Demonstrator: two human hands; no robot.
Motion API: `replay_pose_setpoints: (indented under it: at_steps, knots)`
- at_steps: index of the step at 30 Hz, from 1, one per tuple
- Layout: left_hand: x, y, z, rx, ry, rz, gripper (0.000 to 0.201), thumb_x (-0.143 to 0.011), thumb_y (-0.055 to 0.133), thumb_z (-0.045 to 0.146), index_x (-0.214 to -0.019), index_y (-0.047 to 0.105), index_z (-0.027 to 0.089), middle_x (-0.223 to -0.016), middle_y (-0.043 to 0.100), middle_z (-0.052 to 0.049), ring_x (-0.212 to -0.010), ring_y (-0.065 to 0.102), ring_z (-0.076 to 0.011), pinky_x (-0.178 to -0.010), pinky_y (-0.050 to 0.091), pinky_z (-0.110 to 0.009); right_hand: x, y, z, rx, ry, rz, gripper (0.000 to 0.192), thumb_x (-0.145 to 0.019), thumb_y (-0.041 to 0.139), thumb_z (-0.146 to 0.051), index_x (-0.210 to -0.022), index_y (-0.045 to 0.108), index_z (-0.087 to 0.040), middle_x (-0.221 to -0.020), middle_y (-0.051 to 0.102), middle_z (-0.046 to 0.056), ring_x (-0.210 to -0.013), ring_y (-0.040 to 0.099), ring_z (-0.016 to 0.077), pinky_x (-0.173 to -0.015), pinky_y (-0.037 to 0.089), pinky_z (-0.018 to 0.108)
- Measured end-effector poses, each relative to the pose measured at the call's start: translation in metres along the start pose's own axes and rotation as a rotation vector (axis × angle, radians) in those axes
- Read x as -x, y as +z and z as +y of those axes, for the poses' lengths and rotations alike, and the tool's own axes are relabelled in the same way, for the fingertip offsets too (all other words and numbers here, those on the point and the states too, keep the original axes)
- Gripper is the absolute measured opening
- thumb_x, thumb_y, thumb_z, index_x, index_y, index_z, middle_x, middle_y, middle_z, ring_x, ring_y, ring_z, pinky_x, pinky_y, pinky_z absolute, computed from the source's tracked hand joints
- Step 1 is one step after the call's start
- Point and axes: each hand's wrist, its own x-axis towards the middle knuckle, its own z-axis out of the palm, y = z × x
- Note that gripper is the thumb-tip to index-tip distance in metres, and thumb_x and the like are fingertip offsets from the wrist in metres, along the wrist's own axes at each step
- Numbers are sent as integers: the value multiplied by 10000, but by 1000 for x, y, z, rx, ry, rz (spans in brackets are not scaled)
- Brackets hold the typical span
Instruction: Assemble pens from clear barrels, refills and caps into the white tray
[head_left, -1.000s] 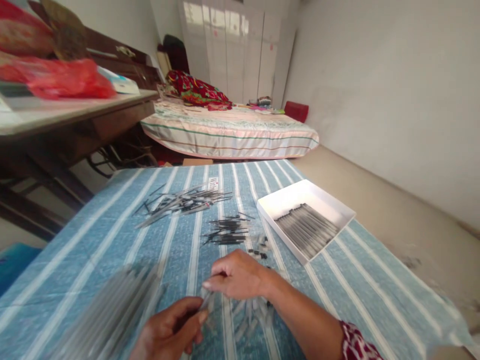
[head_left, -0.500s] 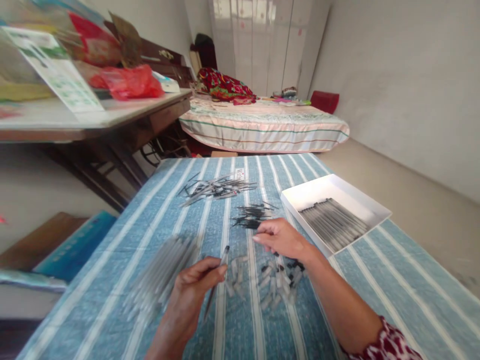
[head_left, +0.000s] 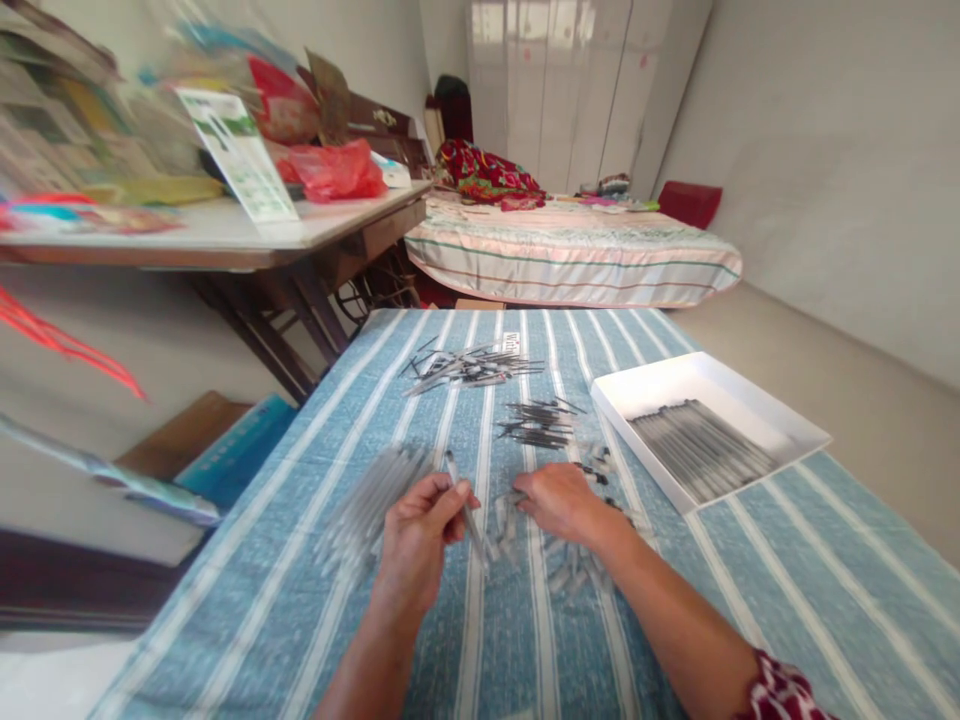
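Held a slim clear pen barrel (head_left: 463,503) pinched between thumb and fingers of the left hand (head_left: 422,530), tip up and tilted slightly away, above the striped cloth. Just right of those fingers, rested the right hand (head_left: 559,503) palm down, fingertips closed on the heap of small clear caps (head_left: 559,570); whether one was gripped could not be told. Just left of the left fingers, lay a blurred bundle of clear barrels (head_left: 371,500). Beyond the fingertips, lay a small heap of thin black refills (head_left: 538,423), and farther off a looser scatter of grey and black pen parts (head_left: 469,367). Beside that scatter, showed a white tag with red lettering (head_left: 512,342), too small to read. Well to the right of the right hand, stood a shallow white box (head_left: 787,425) with dark finished pens (head_left: 701,455) laid in a row inside. Underneath everything, spread a blue cloth with white stripes (head_left: 675,600). Farther off, stood a bed with a striped cover (head_left: 577,255), a wooden desk (head_left: 225,235) stacked with a red bag (head_left: 334,170) and a leaflet with green print (head_left: 236,150), unreadable, and white wardrobe doors (head_left: 570,90).
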Motion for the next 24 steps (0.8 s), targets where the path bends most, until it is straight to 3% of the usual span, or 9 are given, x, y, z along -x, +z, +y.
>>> replay_pose_setpoints:
  at_steps: [4,8,14,18,24]
  knots:
    - [-1,-2,2,69,24,64,230,-650,707,341,-661,602,136,-622,652,2,-419,453,-53,-441,336,-190,1,1,-3,13,-6,-8,233,-862,463,-282,-859,679,-195,-862,702,101,-835,639,220,-658,369,265]
    - [0,-3,7,165,58,103,228,-638,719,329,-690,598,142,-655,670,-3,-459,518,-70,-470,372,-195,17,4,-3,-139,-83,113,233,-873,440,-266,-781,641,-195,-811,680,51,-778,609,160,-654,346,229]
    - [3,-2,5,202,118,80,200,-689,694,298,-746,576,148,-689,674,-2,-488,551,-80,-481,379,-197,35,13,-14,-438,-146,247,227,-830,443,-222,-616,507,-180,-558,459,-41,-535,416,89,-540,274,196]
    - [3,-1,2,178,144,64,169,-720,670,285,-758,577,149,-696,675,0,-491,553,-80,-476,372,-197,34,16,-19,-535,-117,264,229,-795,457,-210,-568,439,-182,-521,342,-61,-502,324,81,-501,227,198]
    - [1,-3,1,171,177,72,154,-735,657,271,-758,577,141,-682,672,-1,-492,552,-77,-476,374,-192,35,16,-19,-587,-102,261,250,-779,461,-210,-540,397,-178,-513,293,-65,-492,298,74,-491,216,199]
